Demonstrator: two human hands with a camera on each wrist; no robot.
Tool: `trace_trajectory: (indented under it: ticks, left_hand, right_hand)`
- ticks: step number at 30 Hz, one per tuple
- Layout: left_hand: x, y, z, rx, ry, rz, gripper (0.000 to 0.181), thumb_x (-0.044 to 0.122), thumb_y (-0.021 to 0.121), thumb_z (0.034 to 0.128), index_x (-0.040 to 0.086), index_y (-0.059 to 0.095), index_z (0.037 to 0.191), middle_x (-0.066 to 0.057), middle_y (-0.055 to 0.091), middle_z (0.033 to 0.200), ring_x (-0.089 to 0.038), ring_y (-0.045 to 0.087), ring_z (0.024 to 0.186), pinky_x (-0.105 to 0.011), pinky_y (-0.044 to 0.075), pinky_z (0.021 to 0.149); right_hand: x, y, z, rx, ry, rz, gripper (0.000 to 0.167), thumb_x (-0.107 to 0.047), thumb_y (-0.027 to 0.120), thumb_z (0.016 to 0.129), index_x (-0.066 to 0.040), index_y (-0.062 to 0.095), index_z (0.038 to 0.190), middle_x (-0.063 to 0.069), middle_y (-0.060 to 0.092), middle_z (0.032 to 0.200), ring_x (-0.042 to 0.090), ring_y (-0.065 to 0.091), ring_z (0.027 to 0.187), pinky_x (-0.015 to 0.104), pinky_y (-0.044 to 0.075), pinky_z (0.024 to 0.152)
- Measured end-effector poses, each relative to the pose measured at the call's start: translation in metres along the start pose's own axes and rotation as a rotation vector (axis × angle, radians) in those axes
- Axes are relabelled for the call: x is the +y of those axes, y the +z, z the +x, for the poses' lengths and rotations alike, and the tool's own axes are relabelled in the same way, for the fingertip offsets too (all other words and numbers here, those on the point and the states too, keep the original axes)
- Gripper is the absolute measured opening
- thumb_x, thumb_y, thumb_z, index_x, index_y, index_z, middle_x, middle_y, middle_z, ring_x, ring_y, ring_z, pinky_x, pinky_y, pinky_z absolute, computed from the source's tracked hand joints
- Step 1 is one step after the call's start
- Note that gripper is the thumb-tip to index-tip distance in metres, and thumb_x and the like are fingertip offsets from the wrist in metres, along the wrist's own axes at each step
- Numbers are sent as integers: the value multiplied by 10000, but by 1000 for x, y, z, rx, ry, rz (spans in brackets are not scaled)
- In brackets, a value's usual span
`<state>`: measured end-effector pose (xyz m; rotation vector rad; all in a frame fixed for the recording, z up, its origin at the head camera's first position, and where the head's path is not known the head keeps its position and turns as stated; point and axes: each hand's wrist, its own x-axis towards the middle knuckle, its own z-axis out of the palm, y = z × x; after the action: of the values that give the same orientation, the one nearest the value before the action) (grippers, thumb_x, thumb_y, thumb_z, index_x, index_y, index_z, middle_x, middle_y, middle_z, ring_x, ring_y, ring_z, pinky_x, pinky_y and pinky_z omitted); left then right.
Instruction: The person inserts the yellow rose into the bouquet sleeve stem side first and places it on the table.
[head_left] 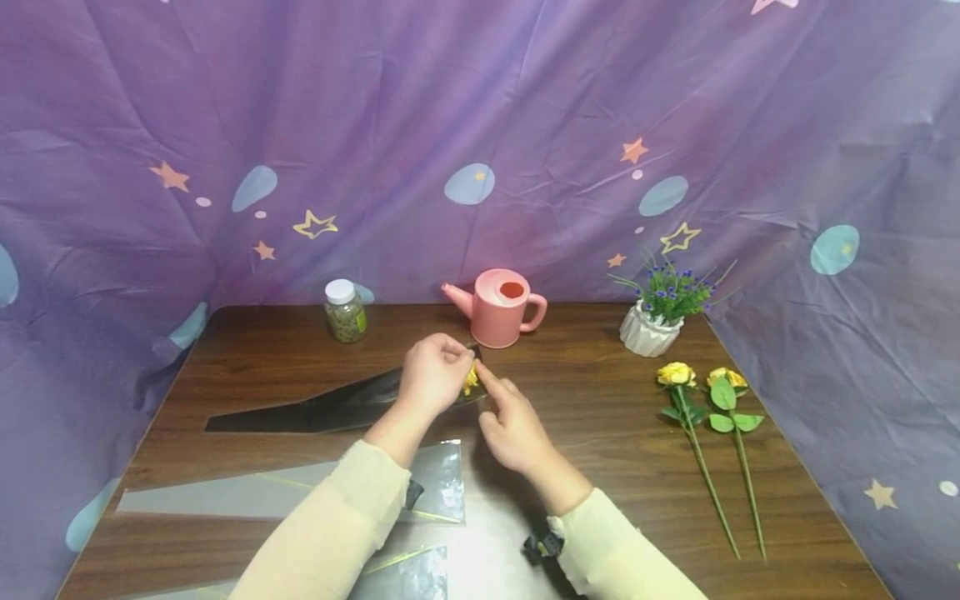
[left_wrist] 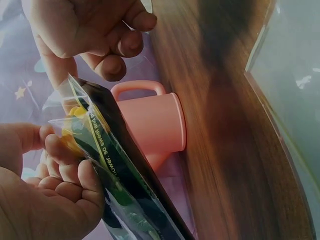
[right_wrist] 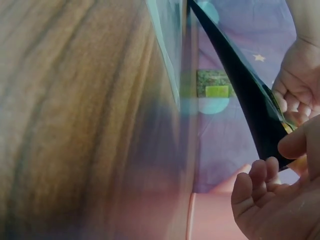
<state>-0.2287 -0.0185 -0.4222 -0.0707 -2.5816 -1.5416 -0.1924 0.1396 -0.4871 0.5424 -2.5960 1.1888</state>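
Observation:
A black flower sleeve with a clear front (head_left: 337, 404) lies slanted, its wide end raised between the hands. Inside that end a yellow flower (left_wrist: 75, 131) shows through the film. My left hand (head_left: 435, 375) pinches the clear film at the opening between thumb and index finger, the other fingers curled. My right hand (head_left: 517, 425) holds its index finger straight at the sleeve mouth, the other fingers loosely bent; in the right wrist view a finger (right_wrist: 294, 145) of it touches the black edge. The flower's stem is mostly hidden.
Two yellow roses (head_left: 697, 450) (head_left: 742, 458) lie at the right. Behind stand a lidded jar (head_left: 346, 312), a pink watering can (head_left: 497, 312) and a white-potted plant (head_left: 651, 332). Clear sleeves (head_left: 217, 492) (head_left: 412, 575) lie at the front left.

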Motion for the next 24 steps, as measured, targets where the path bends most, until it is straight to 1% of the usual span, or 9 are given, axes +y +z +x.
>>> trace_trajectory:
  ticks: [4,6,8,11,13,16,19,21,24]
  left_hand:
    - [-1,-1,0,4,1,-3,111,163,738,925,54,740,908,-86,781,865,-218,735,787,-407,585,780]
    - [-1,-1,0,3,0,-8,112,163,738,926,53,737,906,-83,781,859,-211,736,767,-403,587,770]
    - [-1,-2,0,1,-3,-7,117,172,740,929,58,734,905,-75,781,857,-199,734,750,-397,587,763]
    - [0,-3,0,-4,-10,4,119,189,744,929,72,731,905,-57,782,855,-184,731,734,-395,584,757]
    - [1,-4,0,-5,-15,15,116,195,747,928,82,729,905,-45,781,854,-175,725,732,-393,580,751]
    - [1,-4,0,-9,-21,26,106,191,750,926,92,722,903,-29,775,841,-165,716,721,-382,572,721]
    - [0,-2,0,-22,-4,45,127,210,765,933,101,714,892,-16,758,819,-158,700,715,-364,556,690]
    - [-2,-2,0,-31,21,54,155,234,781,935,102,712,893,-15,740,807,-168,684,724,-363,547,688]
    - [-9,-4,1,-17,67,63,192,259,818,918,96,717,929,-26,729,841,-199,683,777,-386,551,740]
  right_hand:
    - [0,-4,3,-29,0,19,781,71,566,804,-57,489,1571,34,526,857,184,497,748,408,474,708]
    - [2,-7,6,-6,25,52,726,72,565,837,-47,513,1551,64,573,897,198,537,790,420,495,746]
    - [5,-11,11,37,84,117,619,54,566,899,-25,550,1513,118,629,931,210,577,824,407,511,779]
    - [11,-14,20,81,242,280,441,-22,576,997,33,599,1434,202,705,973,205,627,784,338,535,713]
    - [14,-14,27,61,351,406,392,-76,588,1030,71,611,1393,206,714,947,182,627,702,289,517,614]
    - [19,-8,35,-9,445,527,358,-69,624,1016,112,639,1324,146,722,884,133,593,598,244,470,511]
    - [20,0,40,-55,441,561,324,-6,650,970,142,656,1259,72,688,771,94,549,531,225,444,479]
    - [19,5,41,-52,427,551,309,26,655,944,154,658,1225,43,652,684,82,525,502,220,436,466]
    - [17,11,41,-45,433,500,306,36,664,932,145,656,1218,28,633,651,89,527,494,226,446,461]
